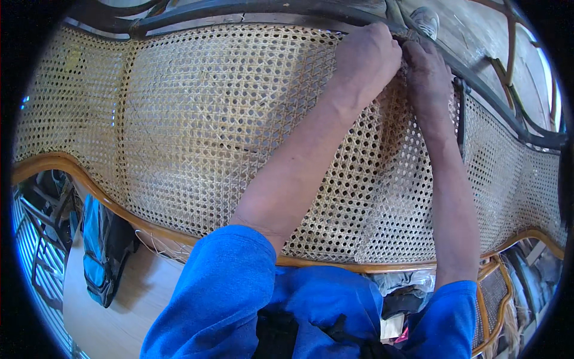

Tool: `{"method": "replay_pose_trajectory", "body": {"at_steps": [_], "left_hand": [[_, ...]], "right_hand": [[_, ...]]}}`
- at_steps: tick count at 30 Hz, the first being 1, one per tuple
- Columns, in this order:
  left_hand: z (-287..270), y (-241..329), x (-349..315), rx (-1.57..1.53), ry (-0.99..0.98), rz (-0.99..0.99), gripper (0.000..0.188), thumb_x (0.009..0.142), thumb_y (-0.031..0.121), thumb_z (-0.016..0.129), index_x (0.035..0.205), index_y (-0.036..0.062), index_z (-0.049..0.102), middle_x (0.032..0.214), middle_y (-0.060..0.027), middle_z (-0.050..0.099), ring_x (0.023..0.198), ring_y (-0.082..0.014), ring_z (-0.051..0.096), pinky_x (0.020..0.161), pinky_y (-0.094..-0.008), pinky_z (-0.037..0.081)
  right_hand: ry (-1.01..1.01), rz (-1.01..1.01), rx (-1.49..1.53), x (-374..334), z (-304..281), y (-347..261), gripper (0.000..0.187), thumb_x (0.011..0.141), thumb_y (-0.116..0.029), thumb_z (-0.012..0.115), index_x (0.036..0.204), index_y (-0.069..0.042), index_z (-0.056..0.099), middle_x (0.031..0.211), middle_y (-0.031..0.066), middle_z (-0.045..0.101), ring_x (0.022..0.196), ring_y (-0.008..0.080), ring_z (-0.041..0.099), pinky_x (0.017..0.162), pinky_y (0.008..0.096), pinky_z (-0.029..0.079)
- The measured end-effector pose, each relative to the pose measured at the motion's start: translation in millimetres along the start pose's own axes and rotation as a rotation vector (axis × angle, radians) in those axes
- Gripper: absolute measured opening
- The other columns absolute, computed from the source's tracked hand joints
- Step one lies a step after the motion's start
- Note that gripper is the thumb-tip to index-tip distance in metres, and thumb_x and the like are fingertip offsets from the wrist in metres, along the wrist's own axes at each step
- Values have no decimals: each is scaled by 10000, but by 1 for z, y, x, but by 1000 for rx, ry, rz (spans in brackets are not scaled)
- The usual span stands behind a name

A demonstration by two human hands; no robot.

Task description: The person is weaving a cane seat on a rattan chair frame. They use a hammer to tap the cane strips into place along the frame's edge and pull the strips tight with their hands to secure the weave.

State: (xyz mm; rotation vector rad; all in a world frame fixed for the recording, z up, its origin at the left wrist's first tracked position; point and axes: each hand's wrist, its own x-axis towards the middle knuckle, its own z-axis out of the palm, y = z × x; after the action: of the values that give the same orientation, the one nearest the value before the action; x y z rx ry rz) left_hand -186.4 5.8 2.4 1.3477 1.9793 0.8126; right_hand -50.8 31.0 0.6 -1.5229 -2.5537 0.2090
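The left grip point(369, 57) is curled, the right grip point(428, 69) bent just beside it, both at the far edge of the cane point(203, 119), near a dark rail point(287, 10). Fingertips hidden: cannot tell whether they pinch.

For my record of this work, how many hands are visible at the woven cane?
2. The left hand is at the far edge of the woven cane, near the dark frame; the right hand is just to its right. No others show.
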Motion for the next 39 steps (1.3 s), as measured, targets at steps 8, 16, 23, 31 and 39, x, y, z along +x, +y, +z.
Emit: {"method": "replay_pose_trajectory", "body": {"at_steps": [8,16,23,31,39], "left_hand": [[7,3,2,42,41,88,213,828,222,589,835,29,678,804,-212,651,791,-386,635,727,-431,507],[-3,5,0,-14,2,34,249,839,248,589,844,14,674,790,-203,657,777,-371,642,732,-422,502],[2,7,1,61,19,39,253,842,258,600,836,14,669,784,-208,656,782,-379,640,728,-433,501],[0,10,-1,76,36,27,227,829,233,621,826,10,662,766,-221,650,777,-389,642,718,-444,504],[-2,10,-1,65,16,17,228,821,215,632,834,-12,654,768,-221,651,783,-387,642,720,-443,503]], "right_hand": [[266,-39,286,-9,-8,21,277,845,-88,559,1120,-75,599,1066,111,627,1016,315,578,875,381,457],[-245,609,-21,-132,-97,37,419,855,-237,610,1190,7,548,1085,218,575,1014,358,564,889,426,434],[-179,748,391,-121,-118,12,288,830,-105,623,1095,-20,548,837,108,588,740,166,567,699,306,465],[-290,544,471,-104,-102,-13,238,852,-163,639,1011,-10,551,690,121,562,589,218,565,584,330,457],[-326,795,1273,-92,-115,-13,234,923,-239,548,1001,-21,586,664,-8,489,568,69,507,524,227,405]]}}
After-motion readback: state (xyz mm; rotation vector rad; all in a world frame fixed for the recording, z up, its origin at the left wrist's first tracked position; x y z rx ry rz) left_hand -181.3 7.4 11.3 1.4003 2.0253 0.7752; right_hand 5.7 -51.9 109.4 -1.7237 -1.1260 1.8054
